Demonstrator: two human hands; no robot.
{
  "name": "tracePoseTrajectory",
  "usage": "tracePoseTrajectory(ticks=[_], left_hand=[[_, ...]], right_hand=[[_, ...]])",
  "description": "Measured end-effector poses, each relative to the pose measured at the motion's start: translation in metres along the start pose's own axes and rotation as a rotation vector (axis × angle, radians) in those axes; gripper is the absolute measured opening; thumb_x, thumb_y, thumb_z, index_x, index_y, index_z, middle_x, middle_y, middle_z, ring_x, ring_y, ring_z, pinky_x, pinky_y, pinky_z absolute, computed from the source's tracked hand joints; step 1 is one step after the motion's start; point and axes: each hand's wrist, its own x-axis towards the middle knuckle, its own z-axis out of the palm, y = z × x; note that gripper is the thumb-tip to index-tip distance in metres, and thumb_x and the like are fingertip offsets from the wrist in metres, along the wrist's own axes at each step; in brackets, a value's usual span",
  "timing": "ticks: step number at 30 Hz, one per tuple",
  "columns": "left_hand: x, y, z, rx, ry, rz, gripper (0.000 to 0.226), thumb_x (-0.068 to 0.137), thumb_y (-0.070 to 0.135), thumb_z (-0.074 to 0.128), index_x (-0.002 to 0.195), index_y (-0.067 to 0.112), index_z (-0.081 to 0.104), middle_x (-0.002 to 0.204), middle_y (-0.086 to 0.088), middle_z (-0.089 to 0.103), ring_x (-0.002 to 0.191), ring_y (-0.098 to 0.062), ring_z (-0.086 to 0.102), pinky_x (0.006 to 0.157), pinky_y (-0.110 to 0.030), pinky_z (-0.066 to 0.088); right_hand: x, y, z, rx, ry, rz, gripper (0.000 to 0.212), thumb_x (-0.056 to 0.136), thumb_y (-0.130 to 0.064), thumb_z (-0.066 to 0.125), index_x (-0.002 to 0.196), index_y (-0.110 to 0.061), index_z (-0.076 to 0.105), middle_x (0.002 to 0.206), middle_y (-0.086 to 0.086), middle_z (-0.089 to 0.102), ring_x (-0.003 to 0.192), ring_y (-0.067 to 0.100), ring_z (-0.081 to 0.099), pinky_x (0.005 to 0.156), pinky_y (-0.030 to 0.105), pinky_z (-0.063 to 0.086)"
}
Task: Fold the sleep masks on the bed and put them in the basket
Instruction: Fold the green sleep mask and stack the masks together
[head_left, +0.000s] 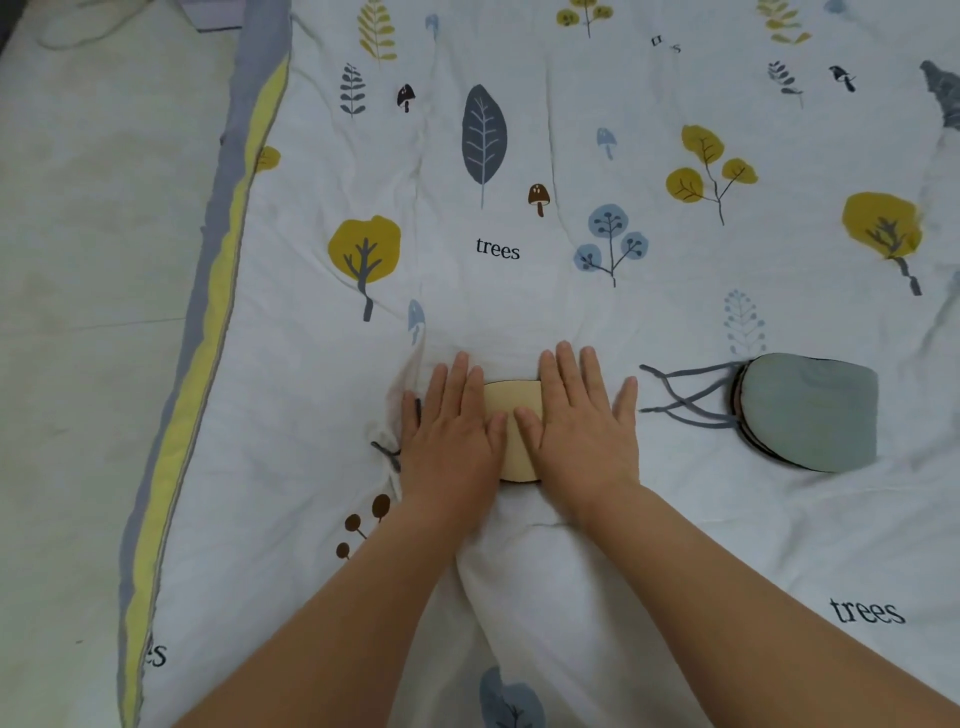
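While you are pressing down: both palms are lying flat, fingers spread, gripping nothing.
Left hand (451, 431): you are resting it on the left part of the cream sleep mask (511, 428).
Right hand (582, 423): you are covering the mask's right part, thumbs nearly meeting.
Cream mask: lying on the tree-print quilt (519, 291), folded.
Grey sleep mask (810, 410): sitting well to your right, straps (685, 397) trailing left.

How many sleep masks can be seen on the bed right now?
2. A beige sleep mask lies pressed under both hands at centre; a grey-green sleep mask lies folded to the right, straps trailing left. Others may lie outside the view.
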Motion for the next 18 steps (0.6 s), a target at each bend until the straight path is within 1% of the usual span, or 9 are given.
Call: tracePoseTrajectory(ticks=[3, 4, 6, 8, 10, 12, 14, 16, 18], left_hand=[[-0.002, 0.004, -0.012, -0.043, 0.088, -0.107, 0.046, 0.089, 0.043, 0.034, 0.122, 0.012, 0.044, 0.136, -0.011, 0.040, 0.127, -0.028, 0.032, 0.107, -0.041, 0.023], [-0.003, 0.004, -0.015, -0.041, 0.099, -0.151, 0.044, 0.088, 0.044, 0.035, 0.112, 0.010, 0.047, 0.125, -0.011, 0.043, 0.118, -0.028, 0.035, 0.103, -0.040, 0.026], [-0.004, 0.005, -0.020, -0.009, 0.066, -0.216, 0.044, 0.088, 0.047, 0.034, 0.103, 0.008, 0.049, 0.114, -0.010, 0.044, 0.110, -0.028, 0.036, 0.098, -0.040, 0.028], [-0.003, 0.007, -0.023, 0.015, 0.007, -0.254, 0.045, 0.090, 0.047, 0.031, 0.101, 0.007, 0.050, 0.112, -0.011, 0.045, 0.108, -0.028, 0.037, 0.097, -0.040, 0.028], [-0.001, 0.012, -0.027, 0.001, -0.042, -0.287, 0.045, 0.092, 0.045, 0.029, 0.100, 0.006, 0.051, 0.111, -0.013, 0.048, 0.107, -0.029, 0.040, 0.096, -0.041, 0.030], [-0.001, 0.017, -0.030, -0.068, -0.056, -0.301, 0.040, 0.093, 0.042, 0.031, 0.095, 0.006, 0.049, 0.104, -0.013, 0.052, 0.103, -0.031, 0.045, 0.093, -0.042, 0.034], [-0.001, 0.022, -0.034, -0.224, -0.061, -0.294, 0.031, 0.093, 0.040, 0.034, 0.091, 0.010, 0.042, 0.092, -0.009, 0.053, 0.091, -0.030, 0.052, 0.081, -0.042, 0.040], [-0.002, 0.030, -0.038, -0.362, -0.081, -0.271, 0.028, 0.093, 0.039, 0.034, 0.096, 0.012, 0.041, 0.086, -0.003, 0.053, 0.080, -0.023, 0.051, 0.068, -0.034, 0.039], [-0.001, 0.041, -0.041, -0.404, -0.087, -0.207, 0.030, 0.093, 0.036, 0.035, 0.106, 0.011, 0.047, 0.088, 0.000, 0.054, 0.081, -0.019, 0.050, 0.068, -0.031, 0.037]], right_hand=[[-0.006, -0.002, -0.009, 0.098, 0.098, 0.057, 0.060, 0.095, -0.043, 0.030, 0.147, -0.015, 0.017, 0.157, 0.006, 0.019, 0.143, 0.023, 0.015, 0.115, 0.044, 0.016], [-0.009, -0.003, -0.012, 0.138, 0.150, 0.105, 0.060, 0.094, -0.042, 0.034, 0.145, -0.014, 0.022, 0.150, 0.011, 0.031, 0.136, 0.027, 0.027, 0.109, 0.042, 0.026], [-0.014, -0.005, -0.017, 0.263, 0.192, 0.210, 0.059, 0.093, -0.041, 0.037, 0.143, -0.012, 0.026, 0.133, 0.012, 0.045, 0.120, 0.029, 0.040, 0.097, 0.041, 0.036], [-0.016, -0.007, -0.019, 0.447, 0.139, 0.276, 0.055, 0.093, -0.040, 0.039, 0.140, -0.011, 0.030, 0.127, 0.013, 0.048, 0.116, 0.030, 0.043, 0.095, 0.040, 0.037], [-0.015, -0.008, -0.021, 0.615, 0.064, 0.308, 0.045, 0.093, -0.038, 0.041, 0.128, -0.010, 0.041, 0.118, 0.011, 0.053, 0.111, 0.030, 0.049, 0.090, 0.039, 0.039], [-0.013, -0.006, -0.024, 0.753, 0.037, 0.330, 0.034, 0.092, -0.036, 0.045, 0.112, -0.008, 0.048, 0.096, 0.005, 0.057, 0.094, 0.027, 0.054, 0.075, 0.034, 0.041], [-0.012, -0.001, -0.028, 0.839, 0.044, 0.347, 0.025, 0.090, -0.033, 0.049, 0.097, -0.009, 0.046, 0.075, -0.003, 0.050, 0.076, 0.021, 0.050, 0.058, 0.029, 0.035], [-0.013, 0.006, -0.033, 0.885, 0.066, 0.352, 0.023, 0.088, -0.032, 0.052, 0.089, -0.011, 0.043, 0.070, -0.007, 0.045, 0.065, 0.013, 0.045, 0.053, 0.025, 0.032], [-0.016, 0.016, -0.040, 0.912, 0.103, 0.351, 0.023, 0.087, -0.031, 0.054, 0.089, -0.011, 0.044, 0.070, -0.008, 0.045, 0.063, 0.010, 0.044, 0.054, 0.027, 0.034]])
